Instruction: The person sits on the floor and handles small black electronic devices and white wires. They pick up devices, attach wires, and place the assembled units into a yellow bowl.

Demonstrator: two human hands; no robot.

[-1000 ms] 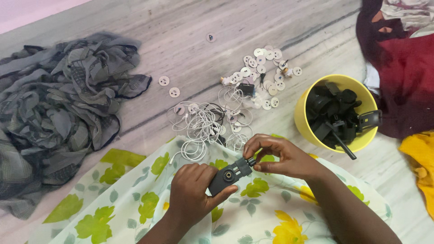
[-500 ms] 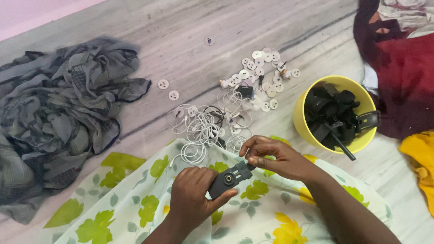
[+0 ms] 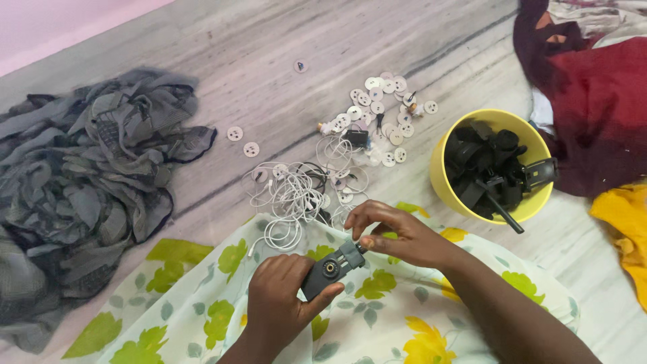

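**On the striped grey floor: hands, small dark device and surrounding stock**

Underfoot, grey streaked floor point(image 3: 202, 40) carries every item listed below.

1. Grey mesh cloth point(image 3: 81, 182), crumpled in a heap, far left of the view, well apart from the hands.
2. Floral cloth point(image 3: 202, 303), white with green leaves and yellow flowers, spread across the lower middle beneath both hands.
3. Dark red garment point(image 3: 593, 101), bunched at the upper right, just beside the bucket.
4. Yellow bucket point(image 3: 451, 195), round, right of centre, filled with black plastic parts point(image 3: 485, 168); one black piece hangs over its right rim.
5. Yellow fabric point(image 3: 623, 229), partly in view at the right edge.
6. Right hand point(image 3: 397, 232), fingers bent, thumb and fingertips pinching the upper end of the device.
7. Left hand point(image 3: 283, 300), fingers curled shut around the lower end of the device, thumb lying along its underside.
8. White cables point(image 3: 290, 199), tangled in loose coils, on the floor just above the floral cloth.
9. White discs point(image 3: 377, 108), button-like, scattered between the cables and the bucket; a few lie apart to the left.
10. Small dark device point(image 3: 330, 269), oblong, with a round metal fitting on its face, tilted, held between both hands above the floral cloth.
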